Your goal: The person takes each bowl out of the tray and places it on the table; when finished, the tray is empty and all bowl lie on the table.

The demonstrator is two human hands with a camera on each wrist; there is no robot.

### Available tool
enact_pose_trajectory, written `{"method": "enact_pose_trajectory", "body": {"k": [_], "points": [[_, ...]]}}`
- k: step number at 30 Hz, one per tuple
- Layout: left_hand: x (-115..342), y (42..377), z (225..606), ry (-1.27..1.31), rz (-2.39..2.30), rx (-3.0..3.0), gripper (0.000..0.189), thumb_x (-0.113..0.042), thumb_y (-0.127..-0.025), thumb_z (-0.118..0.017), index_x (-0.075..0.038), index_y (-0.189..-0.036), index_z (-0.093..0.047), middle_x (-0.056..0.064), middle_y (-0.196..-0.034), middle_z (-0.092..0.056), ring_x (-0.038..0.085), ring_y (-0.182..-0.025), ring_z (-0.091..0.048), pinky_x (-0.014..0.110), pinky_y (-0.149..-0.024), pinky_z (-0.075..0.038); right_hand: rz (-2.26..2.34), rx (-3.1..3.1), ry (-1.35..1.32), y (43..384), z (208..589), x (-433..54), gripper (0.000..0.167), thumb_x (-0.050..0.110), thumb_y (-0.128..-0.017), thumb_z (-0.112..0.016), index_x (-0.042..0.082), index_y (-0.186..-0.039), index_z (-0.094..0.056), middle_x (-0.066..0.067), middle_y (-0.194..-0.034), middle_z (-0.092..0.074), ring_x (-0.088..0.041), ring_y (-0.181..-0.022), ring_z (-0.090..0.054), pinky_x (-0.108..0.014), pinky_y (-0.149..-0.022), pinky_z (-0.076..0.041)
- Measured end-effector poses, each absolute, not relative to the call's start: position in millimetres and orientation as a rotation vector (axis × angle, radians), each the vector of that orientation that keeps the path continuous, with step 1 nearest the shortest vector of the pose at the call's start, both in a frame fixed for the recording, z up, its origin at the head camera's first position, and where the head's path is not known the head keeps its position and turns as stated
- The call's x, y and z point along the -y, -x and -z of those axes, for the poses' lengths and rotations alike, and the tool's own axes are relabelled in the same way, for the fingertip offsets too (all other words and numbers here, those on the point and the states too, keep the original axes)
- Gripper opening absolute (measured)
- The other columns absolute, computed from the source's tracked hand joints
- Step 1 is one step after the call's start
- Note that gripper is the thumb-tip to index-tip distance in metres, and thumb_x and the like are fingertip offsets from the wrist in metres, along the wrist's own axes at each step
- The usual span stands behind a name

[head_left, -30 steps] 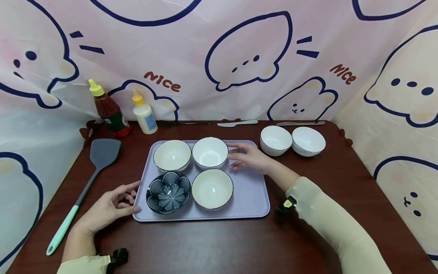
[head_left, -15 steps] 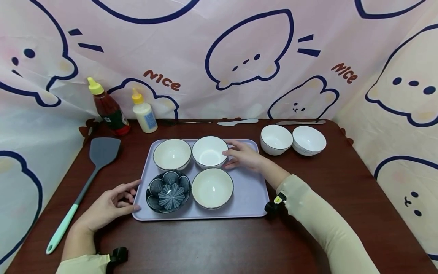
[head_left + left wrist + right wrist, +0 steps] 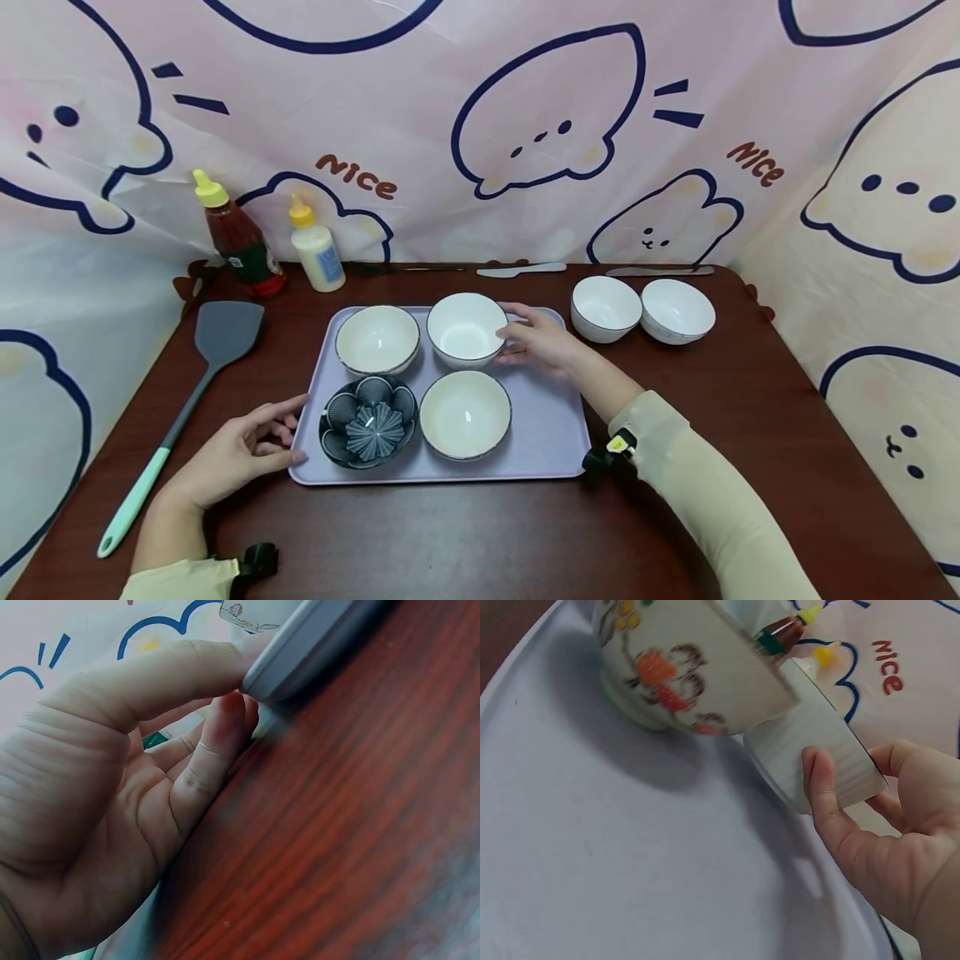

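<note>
My right hand (image 3: 536,340) grips a white bowl (image 3: 467,330) by its right side, at the back middle of the lilac tray (image 3: 551,425). In the right wrist view the thumb presses the outside wall of this bowl (image 3: 832,769), fingers round the far side. My left hand (image 3: 240,450) pinches the tray's left edge, its thumb tip right at the rim (image 3: 281,675) in the left wrist view. Also on the tray are a cream bowl (image 3: 377,340) at back left, another cream bowl (image 3: 465,415) in front, fruit-painted outside, and a dark petal-shaped dish (image 3: 371,423) at front left.
Two white bowls (image 3: 605,308) stand side by side right of the tray. A grey turner (image 3: 225,333) with a mint handle lies at left. Behind it stand a red sauce bottle (image 3: 243,250) and a white squeeze bottle (image 3: 318,254). Knives (image 3: 521,270) lie along the back edge.
My right hand has closed in on the back white bowl and taken hold of it. The bowl has shifted slightly right and back. My left hand has stayed at the tray's edge.
</note>
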State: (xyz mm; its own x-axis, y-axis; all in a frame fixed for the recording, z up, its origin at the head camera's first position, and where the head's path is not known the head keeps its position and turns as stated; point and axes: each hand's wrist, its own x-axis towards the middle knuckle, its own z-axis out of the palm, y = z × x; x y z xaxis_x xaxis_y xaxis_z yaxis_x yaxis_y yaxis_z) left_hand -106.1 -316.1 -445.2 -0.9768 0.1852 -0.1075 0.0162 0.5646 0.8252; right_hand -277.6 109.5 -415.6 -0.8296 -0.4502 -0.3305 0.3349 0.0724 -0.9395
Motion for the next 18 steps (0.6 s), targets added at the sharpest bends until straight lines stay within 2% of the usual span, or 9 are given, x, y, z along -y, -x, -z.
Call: {"method": "enact_pose_trajectory", "body": {"k": [4, 11, 18], "points": [[317, 106, 445, -0.177, -1.393, -2.607, 0.071, -0.022, -0.086, -0.080, -0.010, -0.148, -0.046, 0.010, -0.109, -0.053, 0.008, -0.092, -0.055, 0.020, -0.073, -0.054, 1.835, -1.803, 0.125, 274, 404, -121, 0.064, 0.006, -0.096, -0.056, 0.018, -0.155, -0.034, -0.016, -0.113, -0.060, -0.019, -0.081, -0.072, -0.033, -0.078, -0.060], [315, 105, 444, -0.214, -1.414, -2.616, 0.070, -0.017, -0.085, -0.080, -0.007, -0.146, -0.047, 0.011, -0.108, -0.053, 0.007, -0.091, -0.055, 0.019, -0.071, -0.053, 1.835, -1.829, 0.169, 263, 385, -152, 0.066, 0.008, -0.098, -0.055, 0.017, -0.157, -0.029, -0.019, -0.133, -0.049, -0.021, -0.085, -0.073, -0.034, -0.080, -0.060], [316, 105, 443, -0.178, -1.396, -2.609, 0.071, -0.019, -0.085, -0.080, -0.009, -0.148, -0.046, 0.010, -0.108, -0.052, 0.007, -0.092, -0.054, 0.019, -0.072, -0.053, 1.768, -1.900, 0.202, 247, 375, -184, 0.068, 0.008, -0.097, -0.057, 0.017, -0.158, -0.028, -0.022, -0.143, -0.040, -0.021, -0.090, -0.071, -0.034, -0.079, -0.060]]}}
